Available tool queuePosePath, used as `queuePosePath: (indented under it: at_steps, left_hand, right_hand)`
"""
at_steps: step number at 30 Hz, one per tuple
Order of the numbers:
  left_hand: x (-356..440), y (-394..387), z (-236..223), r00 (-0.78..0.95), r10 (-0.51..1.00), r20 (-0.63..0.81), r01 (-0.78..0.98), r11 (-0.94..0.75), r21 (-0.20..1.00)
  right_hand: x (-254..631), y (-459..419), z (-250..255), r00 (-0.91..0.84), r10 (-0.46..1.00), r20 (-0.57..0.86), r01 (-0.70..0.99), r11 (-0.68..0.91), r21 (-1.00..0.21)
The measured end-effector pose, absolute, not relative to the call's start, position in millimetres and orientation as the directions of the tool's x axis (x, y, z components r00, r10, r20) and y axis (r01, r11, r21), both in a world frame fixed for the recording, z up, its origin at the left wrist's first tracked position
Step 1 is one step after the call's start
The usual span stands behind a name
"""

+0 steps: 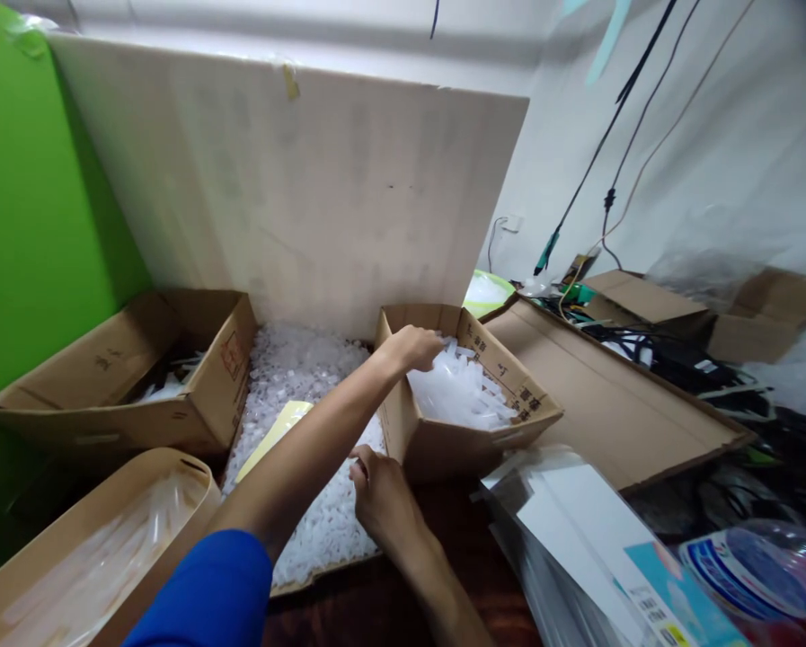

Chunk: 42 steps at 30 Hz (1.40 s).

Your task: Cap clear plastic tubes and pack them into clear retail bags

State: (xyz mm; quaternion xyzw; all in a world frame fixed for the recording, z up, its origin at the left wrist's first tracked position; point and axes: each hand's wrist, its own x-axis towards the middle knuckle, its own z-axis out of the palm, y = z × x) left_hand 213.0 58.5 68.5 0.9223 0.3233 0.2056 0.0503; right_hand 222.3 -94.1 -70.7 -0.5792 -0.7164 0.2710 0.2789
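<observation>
Hands at work over heaped white plastic pieces [301,377]: left hand [412,348] reaches to 1 o'clock, fingers curled loosely on clear plastic strips [460,391] inside small cardboard box [443,445], right hand [379,490] pinched shut at heap's edge, contents unseen; open carton [106,377] at 10 o'clock.

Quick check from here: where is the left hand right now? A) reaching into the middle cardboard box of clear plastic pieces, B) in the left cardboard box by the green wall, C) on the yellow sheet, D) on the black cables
A: the left hand reaches over the rim of the middle cardboard box, right at the clear plastic pieces inside.
</observation>
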Motion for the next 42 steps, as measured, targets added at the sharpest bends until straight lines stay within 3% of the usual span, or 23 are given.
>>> queuePosePath:
  at_steps: [5, 7, 8, 11, 16, 25, 32, 37, 40, 42]
  left_hand:
    - [148, 30, 88, 0.609, 0.625, 0.488, 0.531, -0.778, 0.335]
    - [109, 15, 83, 0.522, 0.654, 0.548, 0.522, -0.753, 0.401]
    - [91, 8, 77, 0.421, 0.671, 0.610, 0.464, -0.737, 0.491]
    - [49, -5, 53, 0.244, 0.711, 0.659, 0.361, -0.697, 0.619]
    - [24, -2, 36, 0.230, 0.712, 0.663, 0.421, -0.687, 0.593]
    - [16, 28, 24, 0.231, 0.707, 0.669, 0.526, -0.669, 0.525]
    - [18, 43, 9, 0.212, 0.681, 0.701, 0.576, -0.667, 0.473]
    - [28, 46, 4, 0.115, 0.660, 0.742, 0.545, -0.667, 0.508]
    - [36, 46, 2, -0.029, 0.625, 0.780, 0.535, -0.649, 0.541]
    - [38, 46, 1, -0.158, 0.667, 0.728, 0.504, -0.580, 0.640]
  right_hand:
    - [218, -84, -56, -0.131, 0.976, 0.173, 0.519, 0.216, -0.827]
    - [212, -74, -42, -0.058, 0.963, 0.265, 0.350, 0.268, -0.897]
    - [208, -68, -33, -0.005, 0.952, 0.307, 0.259, 0.297, -0.919]
    - [194, -43, -7, 0.159, 0.928, 0.338, -0.035, 0.347, -0.937]
    - [169, -2, 23, 0.220, 0.916, 0.336, -0.501, 0.401, -0.767]
    - [153, 51, -4, 0.060, 0.975, 0.213, -0.697, 0.193, -0.691]
    - [150, 66, -15, 0.000, 0.996, 0.095, -0.741, 0.063, -0.669]
    - [156, 66, -11, -0.036, 0.987, 0.155, -0.669, 0.091, -0.738]
    - [163, 71, -14, -0.104, 0.964, 0.244, -0.477, 0.167, -0.863]
    - [168, 75, -23, -0.157, 0.957, 0.243, -0.116, 0.227, -0.967]
